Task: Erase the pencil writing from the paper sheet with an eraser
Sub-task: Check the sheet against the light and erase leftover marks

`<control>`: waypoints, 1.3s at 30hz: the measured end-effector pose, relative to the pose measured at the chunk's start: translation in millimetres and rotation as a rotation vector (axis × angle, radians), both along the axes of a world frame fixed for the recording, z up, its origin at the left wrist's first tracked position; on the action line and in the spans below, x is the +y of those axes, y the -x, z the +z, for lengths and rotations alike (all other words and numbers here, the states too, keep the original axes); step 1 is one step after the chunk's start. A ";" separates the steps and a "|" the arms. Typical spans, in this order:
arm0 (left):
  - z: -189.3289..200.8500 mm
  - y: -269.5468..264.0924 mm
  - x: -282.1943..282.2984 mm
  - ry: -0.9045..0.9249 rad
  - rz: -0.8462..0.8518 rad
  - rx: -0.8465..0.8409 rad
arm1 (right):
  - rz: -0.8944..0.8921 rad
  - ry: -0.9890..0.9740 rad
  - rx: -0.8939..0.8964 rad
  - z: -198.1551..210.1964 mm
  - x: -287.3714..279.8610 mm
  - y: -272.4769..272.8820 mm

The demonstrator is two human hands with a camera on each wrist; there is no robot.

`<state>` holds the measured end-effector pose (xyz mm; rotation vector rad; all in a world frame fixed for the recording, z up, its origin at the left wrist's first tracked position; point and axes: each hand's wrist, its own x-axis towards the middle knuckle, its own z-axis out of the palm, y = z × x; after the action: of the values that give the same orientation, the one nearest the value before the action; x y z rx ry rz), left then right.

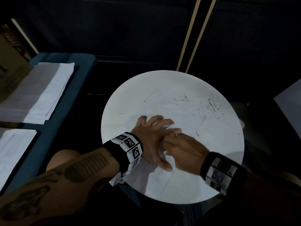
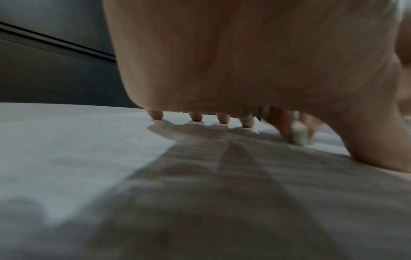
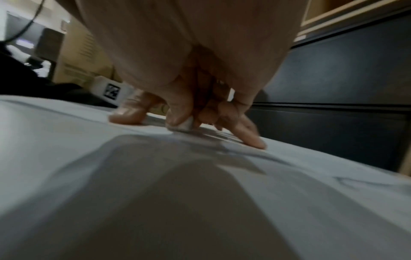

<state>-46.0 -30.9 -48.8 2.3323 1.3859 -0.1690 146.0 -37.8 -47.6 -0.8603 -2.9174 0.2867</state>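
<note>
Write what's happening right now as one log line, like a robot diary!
left hand: spread, fingertips press paper sheet | right hand: pinches eraser, touching sheet | eraser crumbs: far right on round table

Round white surface (image 1: 187, 82) looks smooth and matt, maybe laminate. The paper sheet (image 1: 156, 180) on it is thin plain white paper, matt, barely standing out. The eraser (image 3: 185, 125) looks like soft whitish rubber, dull and a bit grubby. Dark gritty eraser crumbs (image 1: 211, 106) are scattered across the top.
</note>
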 end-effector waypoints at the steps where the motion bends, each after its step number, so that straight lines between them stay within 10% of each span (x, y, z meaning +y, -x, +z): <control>1: 0.3 -1.2 0.0 -0.003 -0.008 0.031 | -0.018 -0.001 0.016 1.5 7.1 -4.7; 9: 0.2 0.7 3.8 0.020 -0.011 0.007 | 0.006 0.037 0.020 5.1 0.5 1.7; 20: 21.7 13.3 16.8 0.063 -0.060 0.047 | -0.430 0.304 0.022 11.3 36.3 -21.0; 34: 11.0 14.0 18.5 0.004 -0.063 0.090 | -0.074 0.214 -0.041 11.5 10.4 9.8; 39: 11.1 14.1 20.2 0.012 -0.093 0.128 | -0.227 0.108 -0.030 14.3 27.7 1.8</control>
<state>-60.1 -10.8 -37.6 2.4143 1.3305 -0.3594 144.3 -10.0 -33.2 -1.2101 -2.8163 0.4187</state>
